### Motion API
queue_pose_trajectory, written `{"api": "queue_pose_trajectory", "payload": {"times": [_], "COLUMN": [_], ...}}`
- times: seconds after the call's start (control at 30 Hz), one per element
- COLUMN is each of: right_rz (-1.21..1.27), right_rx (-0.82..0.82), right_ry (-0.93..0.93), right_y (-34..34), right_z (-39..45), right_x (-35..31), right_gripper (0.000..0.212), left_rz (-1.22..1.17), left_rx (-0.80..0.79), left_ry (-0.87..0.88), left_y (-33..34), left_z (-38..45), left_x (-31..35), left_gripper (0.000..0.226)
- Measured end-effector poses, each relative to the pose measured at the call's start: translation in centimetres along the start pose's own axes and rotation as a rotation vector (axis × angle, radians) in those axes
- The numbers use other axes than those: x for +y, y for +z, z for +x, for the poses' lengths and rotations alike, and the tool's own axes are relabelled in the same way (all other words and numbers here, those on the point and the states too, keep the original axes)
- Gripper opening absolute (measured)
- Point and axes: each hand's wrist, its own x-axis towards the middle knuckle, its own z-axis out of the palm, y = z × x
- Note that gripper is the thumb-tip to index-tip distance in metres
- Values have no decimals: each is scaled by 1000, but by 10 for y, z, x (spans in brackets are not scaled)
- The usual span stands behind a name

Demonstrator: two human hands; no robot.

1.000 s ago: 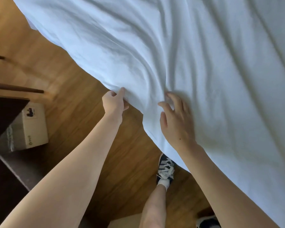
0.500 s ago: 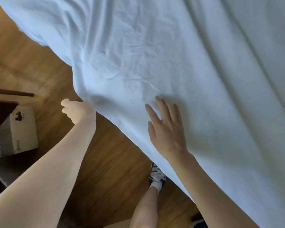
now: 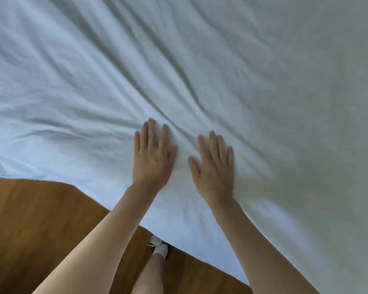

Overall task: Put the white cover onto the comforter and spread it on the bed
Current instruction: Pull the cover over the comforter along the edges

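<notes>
Both hands flat, fingers straight, nothing grasped: left hand and right hand press side by side on the white cover, which lies spread over the bed with its edge hanging above the wood floor. Smoothing step. Best to sweep palms outward along the creases fanning from the fingertips, with light pressure so the comforter inside doesn't bunch.

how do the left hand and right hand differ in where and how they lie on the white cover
The left hand lies nearer the edge of the white fabric cover over the brown wooden floor; the right hand lies further in on the bed. The left hand's fingertips reach higher in the head view than the right hand's. A fold runs up between them. Both lie flat, fingers straight, palms down on the cover.
</notes>
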Motion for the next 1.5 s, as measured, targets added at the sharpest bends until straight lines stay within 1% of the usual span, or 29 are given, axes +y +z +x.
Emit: {"api": "queue_pose_trajectory", "payload": {"times": [0.1,0.2,0.37,0.5,0.6,0.63,0.67,0.73,0.77,0.8,0.83,0.9,0.97,1.07,1.1,1.13,1.17,1.2,1.23,1.3,1.33,1.4,1.43,1.5], "right_rz": [3,-21,-83,-49,-78,-89,-73,26,98,160,205,344,563,682,747,819,876,874,789,469,300,81,42,82], "right_rx": [2,-20,-50,-85,-128,-148,-151,-115,-88,-43,27,153,219,383,396,373,329,307,332,467,534,602,633,671], "right_ry": [85,170,272,446,410,437,518,743,802,798,752,673,723,975,1071,1148,1178,1170,1146,1042,970,850,840,920], "right_y": [-21,-45,-93,-139,-165,-170,-174,-179,-181,-184,-190,-201,-213,-222,-224,-224,-223,-221,-219,-219,-222,-224,-221,-213], "right_z": [-11,-39,-120,-202,-250,-263,-272,-281,-279,-275,-266,-240,-207,-160,-148,-139,-133,-131,-132,-143,-152,-167,-172,-178], "right_x": [91,206,418,576,662,681,695,711,715,717,717,718,721,741,750,758,763,766,767,767,767,767,769,766], "right_gripper": [55,56,56,57,55,57,61,71,76,78,77,69,66,72,74,73,63,44,29,42,44,42,41,41], "left_rz": [50,71,96,94,61,60,60,54,50,48,50,68,87,106,100,90,74,55,31,-33,-69,-128,-148,-188], "left_rx": [-3,-37,-10,-6,-36,-61,-91,-176,-213,-243,-269,-284,-285,-300,-303,-308,-315,-321,-323,-326,-324,-320,-320,-301], "left_ry": [16,-10,47,175,294,336,387,496,544,582,610,620,598,577,573,568,561,553,546,531,523,501,491,489], "left_y": [22,45,101,154,184,193,201,217,225,232,238,246,248,246,245,244,243,242,241,238,236,232,229,224], "left_z": [-10,-22,-36,-47,-54,-59,-66,-82,-91,-98,-104,-112,-116,-120,-121,-121,-121,-120,-119,-116,-115,-113,-112,-109], "left_x": [57,124,274,416,517,546,574,623,644,662,677,701,716,725,725,724,724,723,723,723,724,724,724,721], "left_gripper": [52,57,61,63,65,65,65,66,66,67,67,68,68,66,65,64,63,61,60,58,59,60,61,61]}}
